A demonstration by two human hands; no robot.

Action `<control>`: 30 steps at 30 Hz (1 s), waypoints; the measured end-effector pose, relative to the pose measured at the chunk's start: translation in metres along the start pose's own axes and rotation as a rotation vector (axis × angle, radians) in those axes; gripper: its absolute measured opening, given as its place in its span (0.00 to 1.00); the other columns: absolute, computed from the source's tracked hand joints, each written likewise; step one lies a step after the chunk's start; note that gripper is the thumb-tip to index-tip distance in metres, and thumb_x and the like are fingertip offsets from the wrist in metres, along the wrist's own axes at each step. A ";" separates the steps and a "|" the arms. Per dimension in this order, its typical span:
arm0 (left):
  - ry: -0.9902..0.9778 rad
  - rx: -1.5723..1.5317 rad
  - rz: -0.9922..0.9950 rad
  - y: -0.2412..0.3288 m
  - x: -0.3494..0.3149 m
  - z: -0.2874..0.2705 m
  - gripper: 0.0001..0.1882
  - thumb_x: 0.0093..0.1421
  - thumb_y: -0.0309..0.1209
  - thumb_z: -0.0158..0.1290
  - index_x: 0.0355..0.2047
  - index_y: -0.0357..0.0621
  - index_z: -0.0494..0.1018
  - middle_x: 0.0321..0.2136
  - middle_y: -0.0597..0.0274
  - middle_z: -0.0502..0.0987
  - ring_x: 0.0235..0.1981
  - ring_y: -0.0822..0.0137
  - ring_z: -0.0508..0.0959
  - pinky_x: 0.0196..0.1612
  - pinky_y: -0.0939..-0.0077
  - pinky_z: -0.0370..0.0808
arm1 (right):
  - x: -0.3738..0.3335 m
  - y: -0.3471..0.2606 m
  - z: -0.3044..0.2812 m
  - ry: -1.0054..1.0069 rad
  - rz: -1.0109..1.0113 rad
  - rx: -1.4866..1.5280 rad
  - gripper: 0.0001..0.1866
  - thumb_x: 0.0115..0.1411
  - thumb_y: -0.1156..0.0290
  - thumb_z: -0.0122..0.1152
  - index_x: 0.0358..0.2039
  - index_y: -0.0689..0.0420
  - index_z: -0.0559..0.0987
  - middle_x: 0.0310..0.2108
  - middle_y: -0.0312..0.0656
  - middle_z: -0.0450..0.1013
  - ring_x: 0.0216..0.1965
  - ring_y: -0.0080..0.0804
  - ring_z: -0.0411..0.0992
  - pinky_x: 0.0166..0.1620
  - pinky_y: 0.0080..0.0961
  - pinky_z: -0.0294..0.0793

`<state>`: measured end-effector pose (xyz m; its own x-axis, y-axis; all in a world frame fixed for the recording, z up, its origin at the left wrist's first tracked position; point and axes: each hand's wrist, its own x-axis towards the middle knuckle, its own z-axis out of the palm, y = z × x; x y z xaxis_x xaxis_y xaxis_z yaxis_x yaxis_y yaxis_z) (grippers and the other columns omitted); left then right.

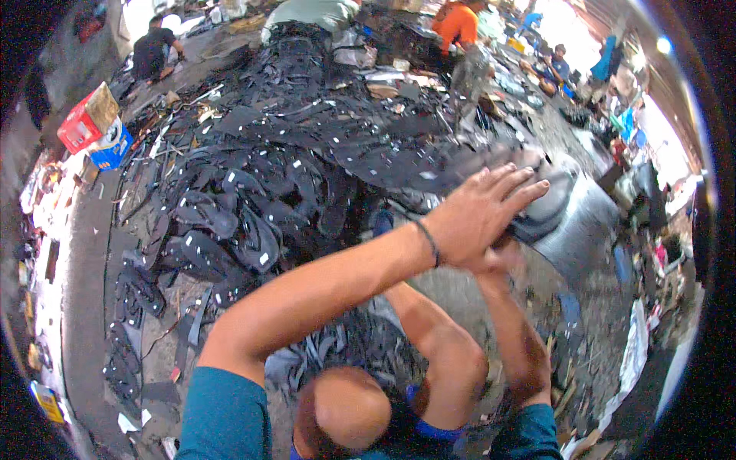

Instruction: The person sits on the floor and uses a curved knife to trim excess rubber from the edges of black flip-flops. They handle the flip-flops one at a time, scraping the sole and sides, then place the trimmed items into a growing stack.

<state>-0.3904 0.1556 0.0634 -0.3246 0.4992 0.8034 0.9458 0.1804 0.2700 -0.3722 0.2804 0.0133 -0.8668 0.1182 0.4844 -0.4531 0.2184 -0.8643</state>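
Observation:
My left hand (487,205), a dark band around its wrist, reaches across to the right with its fingers stretched and spread. It lies over my right hand (502,257), which is blurred and mostly covered, so its fingers do not show. Just past my fingertips is a blurred, shiny dark sheet (571,222) with curved outlines, grey where the light falls on it. Whether either hand touches it I cannot make out. To the left lies a heap of black sole-shaped pieces (207,215), several with small white marks.
Black strips and scraps (291,69) pile up ahead. A red box (80,126) and a blue box (113,146) stand at the left. Other people are farther off: one in black (152,50), one in orange (458,27). My bent knees (353,406) are below my arms.

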 end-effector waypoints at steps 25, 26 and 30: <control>0.089 0.074 -0.797 0.035 -0.114 0.037 0.12 0.65 0.34 0.51 0.35 0.36 0.76 0.33 0.73 0.76 0.33 0.79 0.71 0.36 0.81 0.69 | -0.539 0.131 -0.258 0.097 0.603 -1.294 0.27 0.58 0.58 0.54 0.56 0.55 0.67 0.59 0.45 0.60 0.62 0.43 0.57 0.62 0.46 0.52; 0.186 -0.058 -0.880 0.042 -0.132 0.038 0.12 0.65 0.35 0.51 0.34 0.37 0.75 0.32 0.73 0.75 0.32 0.79 0.70 0.35 0.81 0.69 | -0.538 0.131 -0.255 0.094 0.584 -1.280 0.27 0.59 0.57 0.54 0.56 0.55 0.67 0.59 0.44 0.61 0.62 0.43 0.57 0.62 0.46 0.51; 0.190 0.004 -0.979 0.072 -0.205 0.061 0.11 0.63 0.35 0.53 0.36 0.38 0.75 0.29 0.71 0.75 0.30 0.78 0.69 0.33 0.79 0.68 | -0.543 0.138 -0.260 0.136 0.551 -1.302 0.30 0.57 0.53 0.54 0.57 0.56 0.66 0.59 0.46 0.60 0.61 0.45 0.57 0.63 0.47 0.50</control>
<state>-0.2568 0.1180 -0.1144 -0.9541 -0.0152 0.2990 0.2617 0.4431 0.8574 0.0904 0.4984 -0.3340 -0.8067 0.5542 0.2054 0.5078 0.8277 -0.2390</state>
